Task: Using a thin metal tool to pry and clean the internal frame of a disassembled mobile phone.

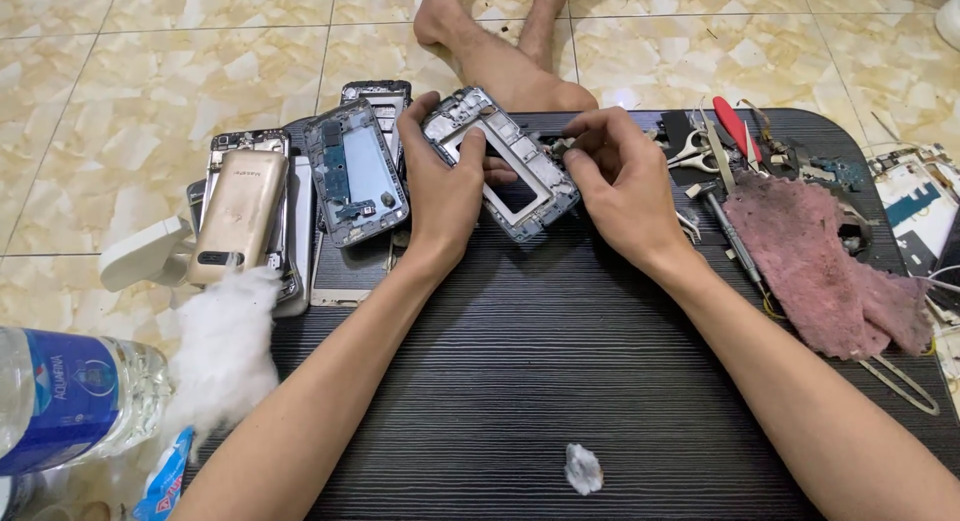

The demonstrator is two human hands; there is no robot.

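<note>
My left hand [445, 176] grips a grey metal phone frame [500, 161] by its left side, holding it tilted above the dark striped table [540, 371]. On the frame's right edge, my right hand [615, 176] pinches a small part [560, 146] between thumb and fingers. The frame's middle is an open rectangular cutout. Part of the frame is hidden behind both hands.
Several opened phones [355, 171] and a gold phone back [238, 216] lie at the left. White cotton wool [225, 346] and a plastic water bottle [70, 396] sit lower left. A pink cloth [820, 266], screwdriver [730, 231], red-handled tool [735, 126] and tweezers lie right. A small cotton wad [583, 469] lies near the front.
</note>
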